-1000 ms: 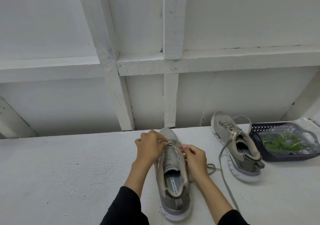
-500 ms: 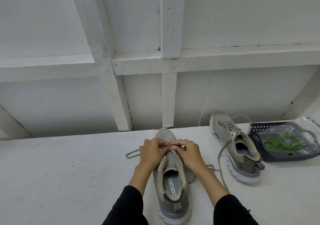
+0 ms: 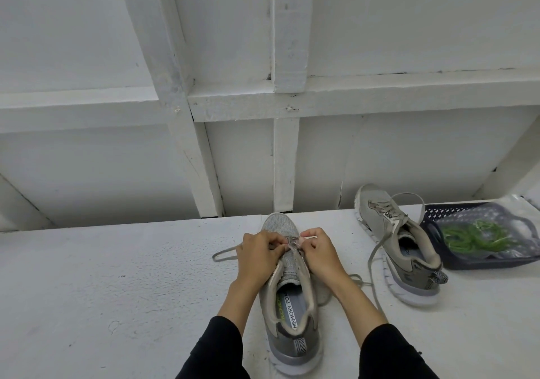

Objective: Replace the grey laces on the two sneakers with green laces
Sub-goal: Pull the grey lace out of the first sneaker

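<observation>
Grey flat lace (image 3: 226, 252) trails left from the near grey mesh sneaker (image 3: 287, 294) mid-bench; left hand (image 3: 258, 254) and right hand (image 3: 321, 254) pinch it at the eyelets. Bare white bench (image 3: 102, 291) spreads leftward.

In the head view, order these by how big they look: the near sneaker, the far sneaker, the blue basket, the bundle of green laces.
1. near sneaker, though it is closest to the camera.
2-3. far sneaker and blue basket: too alike to rank, and the basket is cut by the frame edge.
4. green laces, lying in the basket.
</observation>
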A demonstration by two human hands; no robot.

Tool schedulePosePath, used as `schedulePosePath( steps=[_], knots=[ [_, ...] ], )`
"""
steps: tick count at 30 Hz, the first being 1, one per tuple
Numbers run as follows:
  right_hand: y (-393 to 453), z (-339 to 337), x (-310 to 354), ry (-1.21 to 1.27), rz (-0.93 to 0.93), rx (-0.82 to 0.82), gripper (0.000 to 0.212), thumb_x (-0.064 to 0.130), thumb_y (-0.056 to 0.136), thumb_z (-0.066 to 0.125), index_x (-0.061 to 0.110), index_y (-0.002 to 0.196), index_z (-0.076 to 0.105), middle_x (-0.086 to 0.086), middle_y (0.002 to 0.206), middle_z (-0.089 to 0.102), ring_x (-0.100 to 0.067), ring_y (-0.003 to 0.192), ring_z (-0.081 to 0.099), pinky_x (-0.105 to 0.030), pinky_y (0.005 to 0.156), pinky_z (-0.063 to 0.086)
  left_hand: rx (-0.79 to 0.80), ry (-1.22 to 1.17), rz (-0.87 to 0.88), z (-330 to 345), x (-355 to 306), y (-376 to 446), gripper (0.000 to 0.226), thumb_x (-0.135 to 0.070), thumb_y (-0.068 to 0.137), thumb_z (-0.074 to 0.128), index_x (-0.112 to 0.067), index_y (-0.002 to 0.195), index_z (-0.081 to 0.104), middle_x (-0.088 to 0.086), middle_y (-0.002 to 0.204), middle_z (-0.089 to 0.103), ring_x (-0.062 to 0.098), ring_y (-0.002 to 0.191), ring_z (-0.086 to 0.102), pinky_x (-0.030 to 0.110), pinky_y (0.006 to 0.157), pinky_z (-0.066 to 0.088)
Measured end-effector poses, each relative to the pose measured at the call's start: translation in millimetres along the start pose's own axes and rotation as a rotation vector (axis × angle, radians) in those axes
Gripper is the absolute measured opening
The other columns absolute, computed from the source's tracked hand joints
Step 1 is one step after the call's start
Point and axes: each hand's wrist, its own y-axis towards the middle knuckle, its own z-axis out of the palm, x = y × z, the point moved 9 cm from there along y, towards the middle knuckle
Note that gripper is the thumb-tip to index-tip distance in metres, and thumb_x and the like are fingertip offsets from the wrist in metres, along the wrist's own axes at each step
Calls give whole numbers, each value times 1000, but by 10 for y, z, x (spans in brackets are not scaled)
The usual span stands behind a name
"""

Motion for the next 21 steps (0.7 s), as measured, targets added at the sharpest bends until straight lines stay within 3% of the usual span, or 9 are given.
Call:
schedulePosePath(
  steps=[3,6,10,13,16,19,21],
  knots=[
    [-16,-53,76,-108,-59,-64,4,18,98,49,15,97,53,-5,79,64,-10,65,54,-18,55,36,-5,12,7,-5,-14,-1,7,-40,85,69,-43,79,66,-22,76,61,16,102,55,43,90,43],
    [-28,-89,149,-167,-129,-70,13,14,98,48,10,94,60,0,71,62,-7,61,53,-11,53,37,-18,16,17,-17,-25,-4,2,-40,86,68,-40,85,69,-22,76,60,16,104,52,40,90,41],
    [-81,-55,253,-205,-230,44,23,4,91,57,20,103,68,3,87,64,0,60,53,-6,58,41,-7,10,22,-7,-34,-14,4,-39,87,67,-41,84,68,-23,74,57,17,105,49,42,91,41],
    [-85,-17,310,-198,-253,94,22,8,88,65,21,105,69,4,91,67,4,59,53,-5,61,41,-17,7,31,-28,-54,-24,3,-39,88,66,-40,86,69,-21,78,60,18,106,49,43,91,41],
    [-32,-30,307,-141,-215,61,7,11,86,69,17,87,71,3,83,70,1,65,56,-13,66,45,-10,4,30,-26,-55,-30,9,-40,87,66,-44,80,65,-21,81,64,17,104,52,44,91,41],
    [26,-76,136,-4,-83,-22,9,10,84,70,16,78,68,-3,77,69,-12,67,60,-26,66,48,18,-65,36,-4,-32,-2,24,-40,85,68,-51,65,58,-23,74,65,13,96,60,44,89,45],
    [30,-56,9,121,11,-44,11,10,84,70,15,75,68,-5,71,69,-14,61,58,-28,60,45,36,-160,53,-1,-31,12,21,-34,85,69,-44,69,62,-19,75,68,6,85,64,38,86,49]
  ],
)
